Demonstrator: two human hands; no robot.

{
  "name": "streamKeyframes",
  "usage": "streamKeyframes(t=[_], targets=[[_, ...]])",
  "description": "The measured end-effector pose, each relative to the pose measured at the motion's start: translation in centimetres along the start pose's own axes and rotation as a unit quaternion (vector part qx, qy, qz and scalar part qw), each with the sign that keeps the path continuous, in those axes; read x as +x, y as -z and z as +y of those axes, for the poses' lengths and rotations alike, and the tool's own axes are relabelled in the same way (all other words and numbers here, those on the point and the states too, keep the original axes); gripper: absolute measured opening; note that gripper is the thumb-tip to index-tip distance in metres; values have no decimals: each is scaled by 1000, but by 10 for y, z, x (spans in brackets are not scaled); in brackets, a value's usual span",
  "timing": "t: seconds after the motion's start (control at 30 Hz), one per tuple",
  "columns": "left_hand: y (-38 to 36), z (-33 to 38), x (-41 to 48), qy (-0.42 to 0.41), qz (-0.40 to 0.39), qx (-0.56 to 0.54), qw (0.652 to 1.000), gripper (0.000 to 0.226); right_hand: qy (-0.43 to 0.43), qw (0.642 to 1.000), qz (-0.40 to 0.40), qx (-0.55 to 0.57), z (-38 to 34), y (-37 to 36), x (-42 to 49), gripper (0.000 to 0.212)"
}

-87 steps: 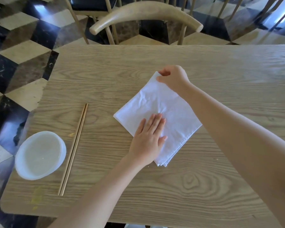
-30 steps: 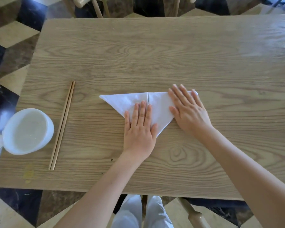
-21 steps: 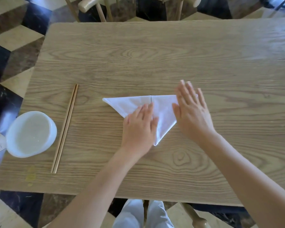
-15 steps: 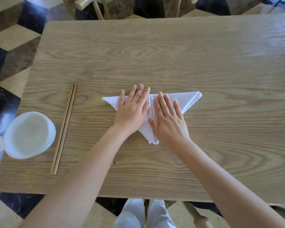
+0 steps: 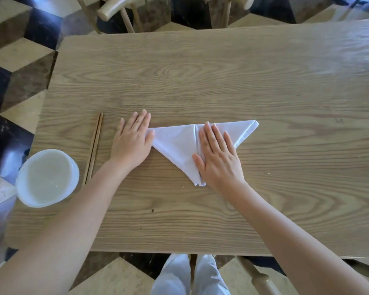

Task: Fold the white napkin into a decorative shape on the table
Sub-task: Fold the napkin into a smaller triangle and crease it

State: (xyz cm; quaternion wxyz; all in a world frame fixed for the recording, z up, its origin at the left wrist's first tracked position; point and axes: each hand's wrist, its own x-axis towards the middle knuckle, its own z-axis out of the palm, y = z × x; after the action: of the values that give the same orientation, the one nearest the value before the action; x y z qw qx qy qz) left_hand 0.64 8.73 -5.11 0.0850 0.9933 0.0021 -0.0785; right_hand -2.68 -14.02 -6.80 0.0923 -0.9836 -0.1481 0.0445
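Note:
The white napkin (image 5: 177, 143) lies flat on the wooden table (image 5: 200, 81), folded into a triangle whose point faces me, with a crease down its middle. My right hand (image 5: 218, 156) presses flat on the right half, fingers spread, beside the crease. My left hand (image 5: 133, 140) lies flat with fingers apart at the napkin's left tip, covering that corner and resting mostly on bare wood. The right tip of the napkin sticks out past my right hand.
A pair of wooden chopsticks (image 5: 93, 147) lies left of my left hand. A white bowl (image 5: 47, 177) sits at the table's left edge. A wooden chair (image 5: 124, 9) stands beyond the far edge. My legs show below the near edge.
The napkin went from a square to a triangle. In the last half second my left hand slid from the middle crease out to the left tip; my right hand stayed pressing by the crease.

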Motion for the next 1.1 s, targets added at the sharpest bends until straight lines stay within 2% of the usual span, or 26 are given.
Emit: streamKeyframes(t=[0.07,0.17,0.27,0.37,0.43,0.53,0.7,0.93,1.0,1.07,1.1], targets=[[7,18,6,-3,31,-49,998,53,4,1000,-18,4,-1,2,0,67],[13,50,22,-106,32,-99,989,44,16,997,-25,73,2,7,2,69],[21,67,40,-119,-70,-141,980,30,-3,980,-14,200,9,28,10,52],[36,70,56,-103,-204,-176,957,28,-26,985,12,173,18,44,28,47],[45,72,63,-119,-252,-155,948,21,-14,990,-33,134,23,50,44,44],[53,73,64,-129,-276,-155,940,10,2,990,-97,107,32,58,62,36],[62,64,58,-101,-320,-197,921,20,-15,965,-208,160,56,71,77,28],[70,69,52,-120,-298,-224,920,12,46,933,-252,254,40,90,84,26],[70,70,49,-116,-285,-224,925,13,59,932,-257,251,32,92,88,25],[65,71,44,-103,-232,-223,941,16,59,934,-253,244,28,92,91,24],[59,71,38,-94,-159,-222,957,23,57,935,-253,243,27,92,92,23]])
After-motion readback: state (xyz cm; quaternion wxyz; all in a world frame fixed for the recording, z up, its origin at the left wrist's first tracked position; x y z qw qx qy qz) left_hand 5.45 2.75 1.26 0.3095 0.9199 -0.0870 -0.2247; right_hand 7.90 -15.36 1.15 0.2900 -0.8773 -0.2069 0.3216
